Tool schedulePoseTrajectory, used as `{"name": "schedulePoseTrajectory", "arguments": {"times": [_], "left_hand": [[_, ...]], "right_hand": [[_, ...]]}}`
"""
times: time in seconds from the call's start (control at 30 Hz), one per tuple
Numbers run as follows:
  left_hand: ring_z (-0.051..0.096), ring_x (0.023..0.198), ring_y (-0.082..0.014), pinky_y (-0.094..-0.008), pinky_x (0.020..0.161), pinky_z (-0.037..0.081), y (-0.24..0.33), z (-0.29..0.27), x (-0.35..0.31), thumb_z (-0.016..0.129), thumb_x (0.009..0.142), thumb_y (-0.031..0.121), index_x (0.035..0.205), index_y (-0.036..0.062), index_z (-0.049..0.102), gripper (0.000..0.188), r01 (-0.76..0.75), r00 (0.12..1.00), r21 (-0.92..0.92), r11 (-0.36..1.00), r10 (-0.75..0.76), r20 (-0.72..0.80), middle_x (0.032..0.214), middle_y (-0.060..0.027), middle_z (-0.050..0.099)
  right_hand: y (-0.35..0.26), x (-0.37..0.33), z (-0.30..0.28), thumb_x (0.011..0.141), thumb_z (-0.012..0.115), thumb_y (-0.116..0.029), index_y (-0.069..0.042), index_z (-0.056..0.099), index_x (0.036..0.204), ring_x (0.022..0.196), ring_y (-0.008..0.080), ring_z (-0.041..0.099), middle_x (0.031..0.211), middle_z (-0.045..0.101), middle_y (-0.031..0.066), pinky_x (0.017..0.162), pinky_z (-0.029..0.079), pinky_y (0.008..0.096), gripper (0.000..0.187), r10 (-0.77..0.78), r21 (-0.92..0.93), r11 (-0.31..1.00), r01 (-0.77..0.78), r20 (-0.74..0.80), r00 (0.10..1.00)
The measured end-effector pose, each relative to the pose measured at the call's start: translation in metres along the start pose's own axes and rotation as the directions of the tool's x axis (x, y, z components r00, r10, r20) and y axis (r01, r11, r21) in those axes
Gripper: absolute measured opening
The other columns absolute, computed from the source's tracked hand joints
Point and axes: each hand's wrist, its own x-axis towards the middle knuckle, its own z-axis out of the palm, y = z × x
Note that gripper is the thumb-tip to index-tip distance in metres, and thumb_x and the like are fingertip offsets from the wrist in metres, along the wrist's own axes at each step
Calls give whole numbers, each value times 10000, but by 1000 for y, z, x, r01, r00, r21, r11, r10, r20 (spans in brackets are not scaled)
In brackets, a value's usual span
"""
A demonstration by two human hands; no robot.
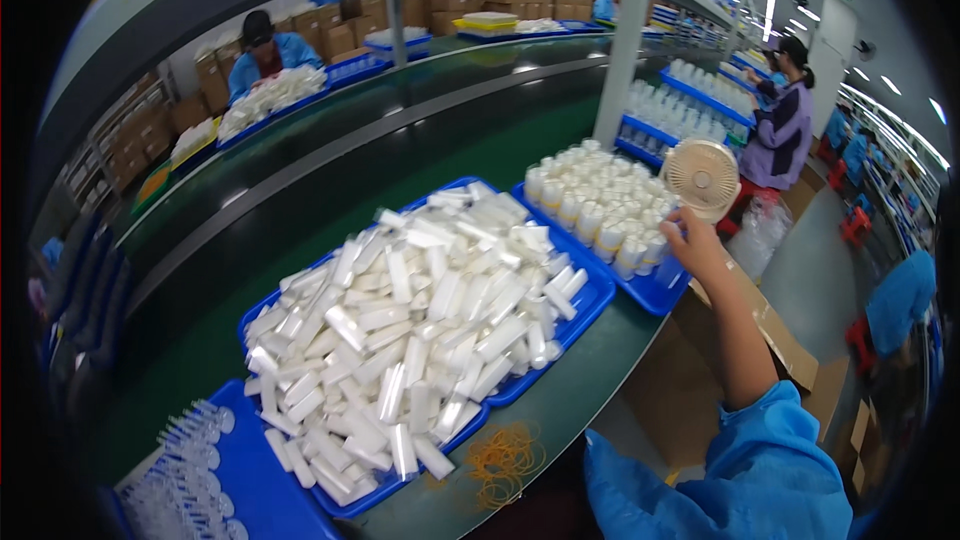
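My right hand reaches to the right edge of a blue tray packed with upright white cylinders with yellowish bands near their lower ends. Its thumb and fingers are pinched together beside the outermost cylinders; whether one is between them is too small to tell. Just beyond the fingertips stands a small round cream fan. My left hand is out of view. Nearer to me, a heap of loose white, shiny-wrapped flat pieces overfills blue trays.
Orange rubber bands lie by the bench's near edge. Clear plastic parts fill a blue tray at lower left. A grey post rises behind the cylinders. Cardboard stands right of the bench. Co-workers sit across the belt and stand further right.
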Motion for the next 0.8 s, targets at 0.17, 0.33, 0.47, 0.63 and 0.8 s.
{"name": "schedulePoseTrajectory", "arguments": {"times": [0.17,0.33,0.47,0.63,0.8], "left_hand": [[591,825,-341,-436,683,468,-5,17,8,628,787,232,993,94,602,250,58,997,-56,997,-61,-56,955,-147,606],[565,810,-360,-434,685,459,5,-1,8,669,775,172,944,37,623,221,-52,937,-178,983,-14,-348,973,-198,569],[555,700,-267,-323,590,449,35,-17,5,685,757,47,846,5,614,121,-116,825,-403,908,-138,-548,925,-175,572],[575,725,-165,-280,659,481,80,-14,-20,592,832,5,934,-13,536,118,-112,939,-987,116,-312,-143,905,-130,592],[598,816,-168,-272,749,487,121,-19,-41,542,842,-40,1026,-8,478,197,109,994,-914,-392,55,95,928,-124,583]], "right_hand": [[3,-8,-1,872,548,-303,-49,564,1071,925,385,587,1029,583,208,780,470,418,322,-62,-332,943,31,-83,995],[-129,-54,-2,705,712,-130,-74,554,1114,937,314,534,1068,521,161,771,439,365,442,-445,137,887,441,-5,896],[-241,-113,5,628,731,-165,-146,595,1041,926,235,532,1073,538,69,732,382,378,436,-879,415,478,774,221,423],[-289,-159,43,704,610,-150,-72,580,937,945,202,495,1019,528,62,715,372,317,248,-947,417,269,868,280,158],[-301,-166,53,702,558,-140,-47,571,873,912,187,493,923,516,56,718,376,285,195,-906,301,242,923,411,104]]}}
